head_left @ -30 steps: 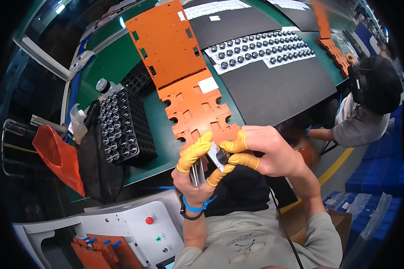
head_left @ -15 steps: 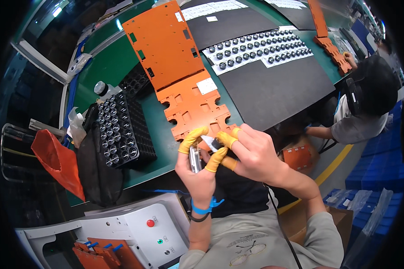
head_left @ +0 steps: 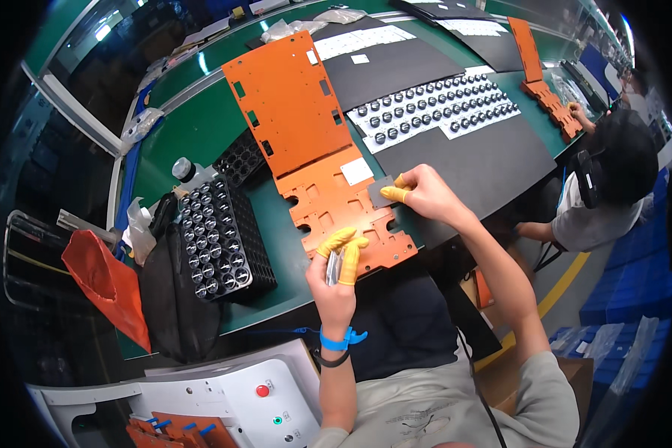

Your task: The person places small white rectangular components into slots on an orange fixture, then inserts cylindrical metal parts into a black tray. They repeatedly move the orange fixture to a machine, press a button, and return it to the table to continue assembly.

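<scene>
In yellow finger cots, my right hand (head_left: pixel 429 196) pinches a thin dark grey square plate (head_left: pixel 381 191) by its right side. The plate is over the right edge of the orange fixture's lower board (head_left: pixel 328 200), beside a white square label (head_left: pixel 357 172); whether it touches the board I cannot tell. My left hand (head_left: pixel 333 295), also in yellow finger cots, is closed around a small silver piece (head_left: pixel 334 267) at the board's near edge. Fingers cover much of that piece, so its kind is unclear. Above, the fixture's orange upper panel (head_left: pixel 291 108) lies opened away from me.
Left of the fixture stands a black tray (head_left: pixel 265 261) of round clear-topped parts. White sheets bearing rows of black knobs (head_left: pixel 425 112) lie on a black mat (head_left: pixel 455 168) at right. An orange pouch (head_left: pixel 101 280) hangs at far left. A co-worker (head_left: pixel 612 164) sits at right.
My right hand has moved up and away from my left, carrying the grey plate to the fixture's right edge. My left hand keeps the silver piece. The view has shifted slightly.
</scene>
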### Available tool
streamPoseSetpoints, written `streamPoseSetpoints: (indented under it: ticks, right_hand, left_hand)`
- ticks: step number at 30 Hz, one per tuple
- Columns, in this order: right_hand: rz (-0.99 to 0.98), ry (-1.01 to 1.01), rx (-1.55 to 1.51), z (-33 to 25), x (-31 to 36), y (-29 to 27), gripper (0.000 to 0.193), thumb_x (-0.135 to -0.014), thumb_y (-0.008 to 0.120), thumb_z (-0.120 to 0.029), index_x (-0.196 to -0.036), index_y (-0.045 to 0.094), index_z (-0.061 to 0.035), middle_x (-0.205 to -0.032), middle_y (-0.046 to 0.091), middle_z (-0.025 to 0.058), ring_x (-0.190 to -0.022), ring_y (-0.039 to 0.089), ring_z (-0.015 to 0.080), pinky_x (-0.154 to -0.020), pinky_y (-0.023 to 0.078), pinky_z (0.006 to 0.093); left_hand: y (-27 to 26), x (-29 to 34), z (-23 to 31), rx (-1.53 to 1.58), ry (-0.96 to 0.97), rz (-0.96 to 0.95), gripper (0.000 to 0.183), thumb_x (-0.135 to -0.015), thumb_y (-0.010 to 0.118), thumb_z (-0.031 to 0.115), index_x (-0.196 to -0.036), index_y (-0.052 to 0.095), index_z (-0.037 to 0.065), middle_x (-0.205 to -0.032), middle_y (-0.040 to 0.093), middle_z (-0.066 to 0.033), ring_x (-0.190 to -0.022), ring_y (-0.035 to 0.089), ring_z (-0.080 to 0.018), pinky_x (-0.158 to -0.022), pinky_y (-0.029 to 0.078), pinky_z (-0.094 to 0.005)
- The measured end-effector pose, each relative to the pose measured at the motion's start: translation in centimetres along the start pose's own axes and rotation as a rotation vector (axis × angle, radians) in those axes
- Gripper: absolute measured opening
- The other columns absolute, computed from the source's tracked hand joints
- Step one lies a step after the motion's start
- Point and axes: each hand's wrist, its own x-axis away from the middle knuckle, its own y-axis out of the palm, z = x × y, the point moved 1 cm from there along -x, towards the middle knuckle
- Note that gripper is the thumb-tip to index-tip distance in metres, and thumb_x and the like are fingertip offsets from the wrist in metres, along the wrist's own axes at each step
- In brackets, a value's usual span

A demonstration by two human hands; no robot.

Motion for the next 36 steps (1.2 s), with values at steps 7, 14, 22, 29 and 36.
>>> streamPoseSetpoints:
  ticks: [7,14,22,29,36]
  right_hand:
    - [-0.414,0.110,-0.052,0.2,-2.9,0.0,0.037,-0.093,0.067,-0.028,-0.070,0.067,0.0009,-0.058,0.054,-0.0012,-0.051,0.042,0.0050,-0.047,0.031,0.0271]
    - [-0.648,0.216,0.139,0.0,-5.4,-0.6,0.050,-0.087,0.070,-0.046,-0.068,0.062,-0.0003,-0.062,0.055,0.0037,-0.054,0.046,0.0141,-0.051,0.038,0.0313]
    - [-0.471,0.188,0.191,-0.5,-4.2,-0.2,0.054,-0.084,0.074,-0.047,-0.063,0.062,0.0012,-0.059,0.056,0.0065,-0.056,0.054,0.0164,-0.052,0.043,0.0345]
    - [0.298,-0.209,0.797,-5.5,1.1,2.4,0.034,-0.075,0.082,-0.030,-0.078,0.062,-0.0024,-0.075,0.067,0.0163,-0.071,0.066,0.0360,-0.061,0.049,0.0456]
    - [0.040,-0.718,0.162,-15.2,2.9,10.9,0.024,-0.081,0.078,-0.022,-0.096,0.069,-0.0057,-0.089,0.065,0.0095,-0.076,0.064,0.0285,-0.066,0.051,0.0366]
  left_hand:
    - [-0.4,0.2,0.0,0.043,-0.047,0.002,0.023,-0.095,0.062,0.007,-0.115,0.063,-0.004,-0.103,0.071,-0.0098,-0.082,0.064,-0.0100,-0.071,0.049,-0.0228]
    - [-0.4,0.4,-0.5,0.182,-0.097,-0.004,0.033,-0.096,0.062,0.013,-0.126,0.058,0.000,-0.083,0.059,0.0008,-0.063,0.045,-0.0038,-0.057,0.036,-0.0184]
    - [-0.6,2.7,-0.2,0.549,-0.008,-0.039,0.074,-0.081,0.067,0.018,-0.145,0.033,0.006,-0.107,0.048,-0.0062,-0.084,0.049,-0.0137,-0.070,0.040,-0.0277]
    - [-2.0,5.4,0.2,0.890,-0.179,-0.066,0.046,-0.094,0.057,0.027,-0.132,0.050,0.002,-0.106,0.054,-0.0075,-0.079,0.047,-0.0150,-0.068,0.039,-0.0283]
    - [-4.9,7.3,1.4,1.002,-0.211,0.069,0.046,-0.093,0.054,0.022,-0.133,0.047,0.001,-0.110,0.052,-0.0063,-0.083,0.046,-0.0142,-0.073,0.038,-0.0281]
